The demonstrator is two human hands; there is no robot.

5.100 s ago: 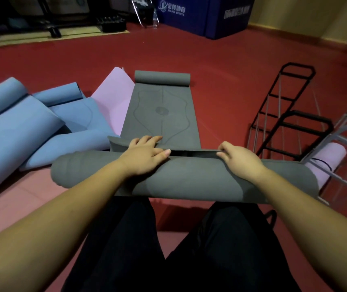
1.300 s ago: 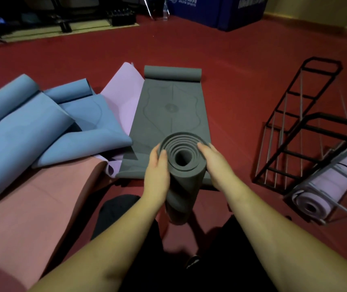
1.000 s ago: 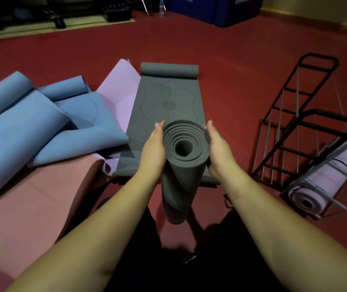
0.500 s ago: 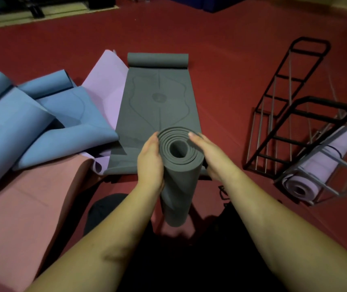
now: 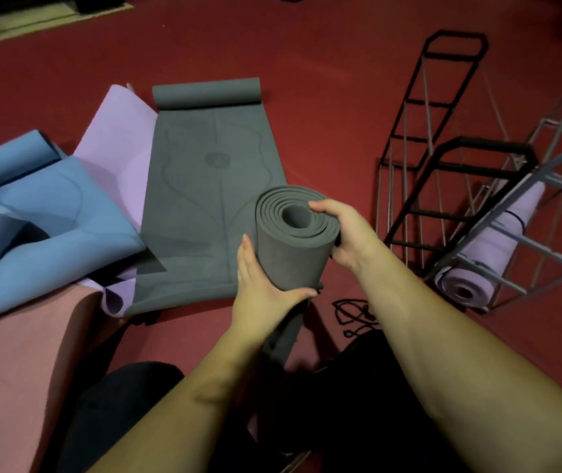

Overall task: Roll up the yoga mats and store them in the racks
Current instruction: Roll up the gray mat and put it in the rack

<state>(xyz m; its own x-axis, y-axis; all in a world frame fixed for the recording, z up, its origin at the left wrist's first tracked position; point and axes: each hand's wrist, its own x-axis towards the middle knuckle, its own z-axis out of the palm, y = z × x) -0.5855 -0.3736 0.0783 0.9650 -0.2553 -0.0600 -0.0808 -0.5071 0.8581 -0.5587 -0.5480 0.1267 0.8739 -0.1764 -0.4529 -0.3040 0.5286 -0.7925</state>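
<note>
Progress of the task. One lilac rolled mat [image 5: 487,264] already lies in the grey wire rack [image 5: 552,186] at right; the black rack [image 5: 443,138] beside it holds nothing that we can see. We hold a second, grey rolled mat [image 5: 293,247] upright over the red floor [image 5: 324,80], wound tight with its spiral end facing the camera, so we judge its rolling finished and its storing not yet done. Still to be rolled, as far as we can see: the flat grey mat [image 5: 211,186], curled only at its far end; the lilac mat [image 5: 116,148] partly under it; the blue mats [image 5: 51,216] heaped at left; and the pink mat [image 5: 24,353] nearest us. We therefore judge the task well short of half done.

Pose of the hands. Our left hand [image 5: 262,288] grips the roll from its left side, partway down, palm against the outer wrap and thumb curled across its front; the fingers lie behind the roll and we cannot tell how they are set. Our right hand [image 5: 344,230] holds the top of the roll from the right, its fingers [image 5: 320,204] curled over the rim onto the spiral end. Both forearms reach forward from the lower edge of the view, converging on the roll. A black cord [image 5: 351,312] lies on the floor just below the right wrist.
</note>
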